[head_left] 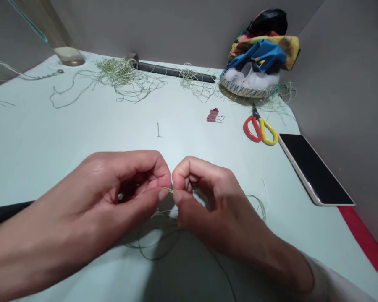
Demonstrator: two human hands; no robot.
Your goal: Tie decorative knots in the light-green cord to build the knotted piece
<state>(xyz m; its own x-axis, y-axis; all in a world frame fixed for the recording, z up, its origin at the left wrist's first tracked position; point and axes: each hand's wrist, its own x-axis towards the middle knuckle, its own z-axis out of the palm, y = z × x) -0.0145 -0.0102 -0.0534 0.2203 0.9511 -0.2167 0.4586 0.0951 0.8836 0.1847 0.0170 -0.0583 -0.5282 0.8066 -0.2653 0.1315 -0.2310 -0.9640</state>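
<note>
Thin pale green strands (169,190) are pinched between the fingertips of both hands, which almost touch near the middle of the view. My left hand (129,184) is closed, its thumb and bent index finger on the strands. On the other side, my right hand (204,197) pinches the same strands between thumb and curled index finger. Loops of thin green strand (154,258) hang or lie below the hands, and another loop (262,207) shows beside my right wrist. The other fingers of both hands are curled and partly hidden.
A nail (158,130) stands beyond the hands. Behind are a hammer (176,72), tangled green fibres (118,72), a pink binder clip (213,115), scissors (261,130) and a basket (248,90) with cloths. A phone (315,170) lies right on the pale table (82,126).
</note>
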